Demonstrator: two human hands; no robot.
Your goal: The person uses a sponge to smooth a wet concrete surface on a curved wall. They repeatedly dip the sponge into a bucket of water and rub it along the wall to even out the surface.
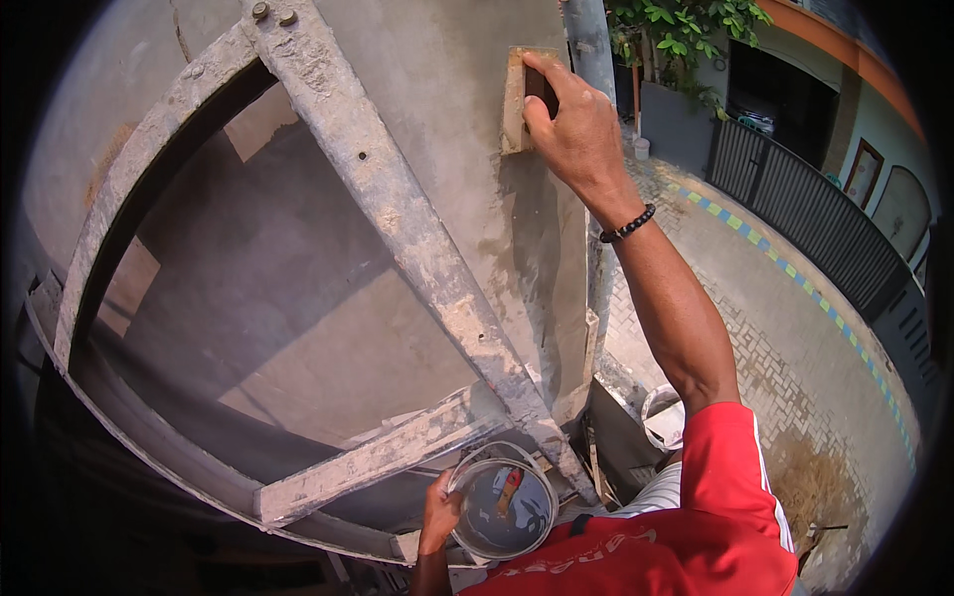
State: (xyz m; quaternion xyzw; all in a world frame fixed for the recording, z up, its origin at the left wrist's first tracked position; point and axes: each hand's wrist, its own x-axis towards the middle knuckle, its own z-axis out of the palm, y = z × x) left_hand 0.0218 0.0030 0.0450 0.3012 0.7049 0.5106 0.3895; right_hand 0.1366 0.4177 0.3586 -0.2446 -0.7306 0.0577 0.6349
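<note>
High on the grey plastered wall (427, 89), my right hand (581, 129) is closed around the handle of a wooden plastering float (514, 99). The float's face lies against the wall near its right-hand corner. Below it runs a darker, wet-looking strip of plaster (537, 248). Low in front of my body, my left hand (440, 512) grips the left side of a round bucket (481, 497). Greyish liquid shows in the bucket, along with a brush (509, 489) that has a red part. The fingers of my left hand are partly hidden by the bucket.
A cement-crusted frame with a diagonal beam (397, 219) and a lower crossbar (368, 462) stands between me and the wall. A pipe (591, 50) runs beside the wall corner. Far below right are a paved lane (775, 308), a dark gate (795, 194) and a whitish bucket (664, 412).
</note>
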